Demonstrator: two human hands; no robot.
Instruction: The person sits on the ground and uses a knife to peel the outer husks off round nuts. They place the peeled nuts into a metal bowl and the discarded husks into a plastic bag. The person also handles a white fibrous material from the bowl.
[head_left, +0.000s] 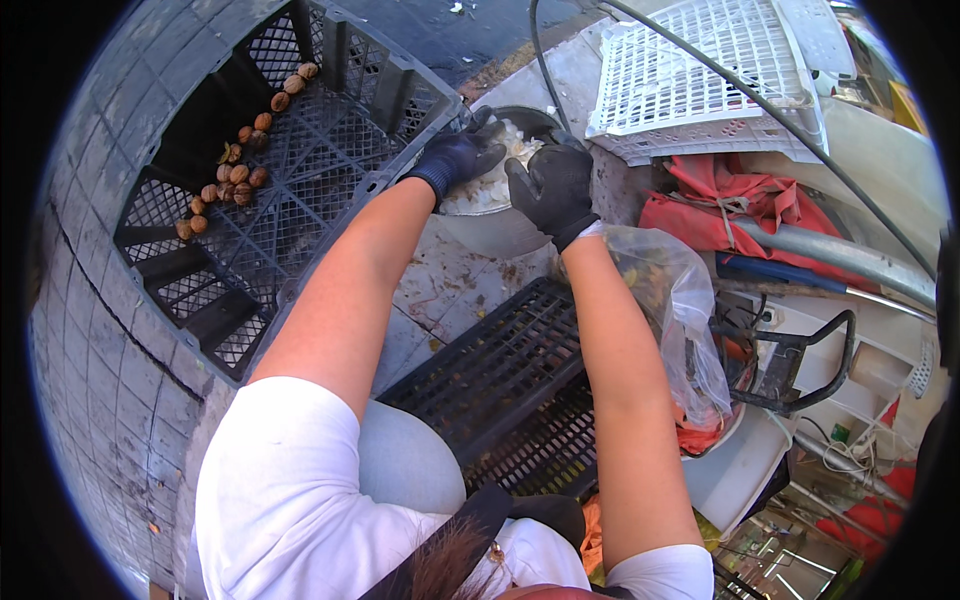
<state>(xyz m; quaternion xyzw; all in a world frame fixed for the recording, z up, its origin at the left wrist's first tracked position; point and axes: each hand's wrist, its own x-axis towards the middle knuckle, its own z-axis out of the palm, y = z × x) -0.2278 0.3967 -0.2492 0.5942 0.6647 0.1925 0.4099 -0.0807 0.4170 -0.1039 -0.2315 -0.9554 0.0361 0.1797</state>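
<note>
A round metal bucket (495, 234) stands on the tiles before me, holding many pale white pieces (486, 189), perhaps peeled nut kernels. My left hand (459, 156), in a dark knit glove, reaches over the bucket's left rim with thumb and fingers apart, touching the pieces. On the opposite side my right hand (552, 184), gloved in black, bends its fingers down over the rim, thumb raised. Whether either hand grips anything is hidden. Left of the bucket, a large black plastic crate (319, 176) contains several whole walnuts (238, 174) along its far left side.
A white perforated plastic basket (690, 71) lies at the upper right, crossed by a black hose (739, 81). Red cloth (716, 210) is tied around a metal pole (817, 244). Below sit a clear plastic bag (679, 300) and a black slatted crate (499, 360), near my knee.
</note>
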